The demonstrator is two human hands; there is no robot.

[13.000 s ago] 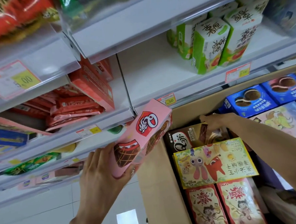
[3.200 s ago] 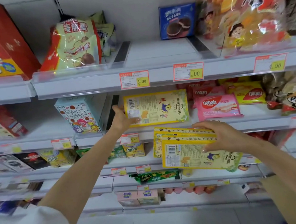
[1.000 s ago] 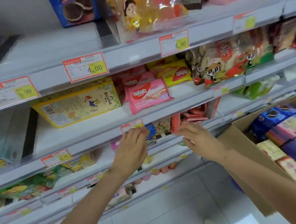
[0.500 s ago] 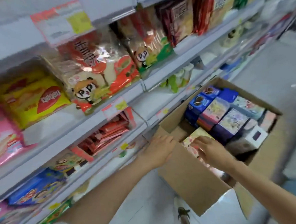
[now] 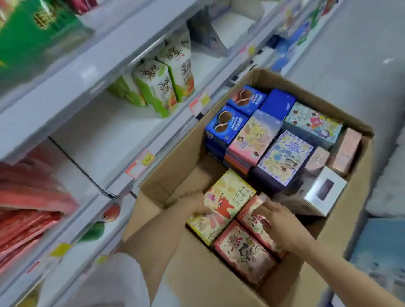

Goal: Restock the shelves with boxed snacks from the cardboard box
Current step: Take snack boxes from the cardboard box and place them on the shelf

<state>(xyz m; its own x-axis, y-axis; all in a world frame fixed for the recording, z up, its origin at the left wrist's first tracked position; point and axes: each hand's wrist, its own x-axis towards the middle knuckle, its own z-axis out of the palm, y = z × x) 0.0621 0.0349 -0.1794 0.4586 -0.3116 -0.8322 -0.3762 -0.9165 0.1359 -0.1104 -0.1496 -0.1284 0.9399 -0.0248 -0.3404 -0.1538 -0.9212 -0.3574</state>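
An open cardboard box stands on the floor against the shelves, packed with boxed snacks. At its near left lies a yellow box with a red cartoon figure. My left hand reaches in and its fingers curl at that box's left edge. Two red patterned boxes lie beside the yellow one: a nearer one and a farther one. My right hand has its fingers curled over the farther one's end. My fingertips are partly hidden and blurred.
Further in the carton are blue cookie boxes, pastel printed boxes, pink boxes and a white window box. The shelf to the left holds green-and-white boxes and red packets. Grey floor lies right.
My view has dropped from the shelves to the carton. Both hands have gone further into it, the left onto the yellow box and the right onto a red box.
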